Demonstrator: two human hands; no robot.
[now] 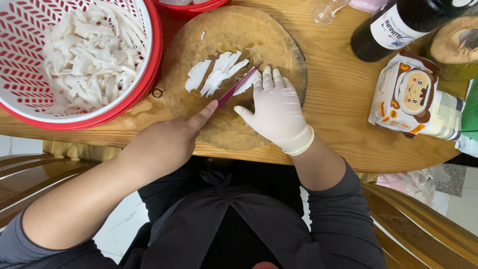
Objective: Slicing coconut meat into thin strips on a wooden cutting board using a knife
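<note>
Slicing of white flesh on a round wooden cutting board (279,35), well under way by the look of it. Left hand (167,142), bare, is closed around the handle of a knife (238,84) with a reddish-purple blade, forefinger laid along the spine, blade angled up and to the right across the board. Right hand (276,112), in a pale glove, lies flat with fingers together, pressing down on a white piece (247,83) just past the blade (mostly hidden under the fingertips, so how much remains uncut cannot be told). To the left of the blade lie several cut white strips (216,74), loosely fanned, touching one another; one small fragment sits apart near the board's top. A red-and-white colander (149,69), at the table's left and touching the board's edge, already holds a large heap of similar strips (89,55). Judging from that heap against the few strips on the board, most of the cutting appears done; the piece under the glove and transfer of the board's strips remain. A dark bottle (398,27) and a printed packet (413,97) stand well apart on the right.
</note>
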